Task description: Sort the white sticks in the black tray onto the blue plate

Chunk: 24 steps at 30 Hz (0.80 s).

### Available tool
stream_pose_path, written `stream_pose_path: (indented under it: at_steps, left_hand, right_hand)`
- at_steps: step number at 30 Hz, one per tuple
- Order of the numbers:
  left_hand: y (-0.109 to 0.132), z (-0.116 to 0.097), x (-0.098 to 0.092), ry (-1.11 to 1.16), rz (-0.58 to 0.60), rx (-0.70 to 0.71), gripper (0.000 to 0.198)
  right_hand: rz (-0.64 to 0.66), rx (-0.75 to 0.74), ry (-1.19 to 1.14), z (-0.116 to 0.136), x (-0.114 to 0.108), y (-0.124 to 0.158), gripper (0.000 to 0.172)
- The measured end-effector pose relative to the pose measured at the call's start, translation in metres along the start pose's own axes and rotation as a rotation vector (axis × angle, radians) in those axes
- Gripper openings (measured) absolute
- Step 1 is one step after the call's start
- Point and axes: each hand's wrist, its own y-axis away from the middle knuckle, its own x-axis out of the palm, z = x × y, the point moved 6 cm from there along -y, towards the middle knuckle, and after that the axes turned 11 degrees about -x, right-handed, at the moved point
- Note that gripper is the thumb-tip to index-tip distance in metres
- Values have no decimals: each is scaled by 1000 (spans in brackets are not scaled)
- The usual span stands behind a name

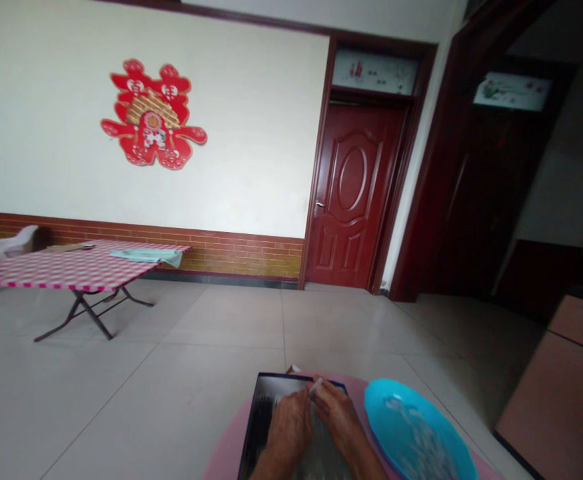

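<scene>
My left hand (290,421) is closed, its fingers curled over a shallow dark-rimmed box (252,427). What it pinches, if anything, is hidden. My right hand (338,412) is closed beside it, fingertips nearly meeting the left ones. Between the fingers of the right hand shows a small white tube-like piece (316,387). Dark thin strands (265,417) lie in the left part of the box, with greyish clear material under the hands. To the right stands a blue basin (382,400), holding many small clear or whitish pieces (428,440).
Box and basin rest on a round pink table (226,443). Across the tiled floor stands a folding table (66,270) with a checked cloth and a light green cloth (148,255) on it. A pinkish cabinet (561,380) is at right, a red door (354,193) behind.
</scene>
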Motion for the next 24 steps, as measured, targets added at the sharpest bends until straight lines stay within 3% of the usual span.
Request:
stream_pose_path:
  at_steps: [5,9,15,20,24]
  left_hand:
    - [-2,3,1,6,-6,38,35]
    - [-8,-3,-4,220,57,106,34]
    - [-8,4,2,581,353,-277,29]
    - [1,-3,-4,591,467,-410,30]
    - [9,-3,-12,455,505,-406,16]
  right_hand:
    - [5,-28,10,1,5,3,43]
    - [-34,-33,-39,1,5,2,44]
    - [-271,55,-89,5,-14,-1,50]
    - [-348,18,-105,14,-17,0,44]
    - [-354,11,-91,13,-16,0,43]
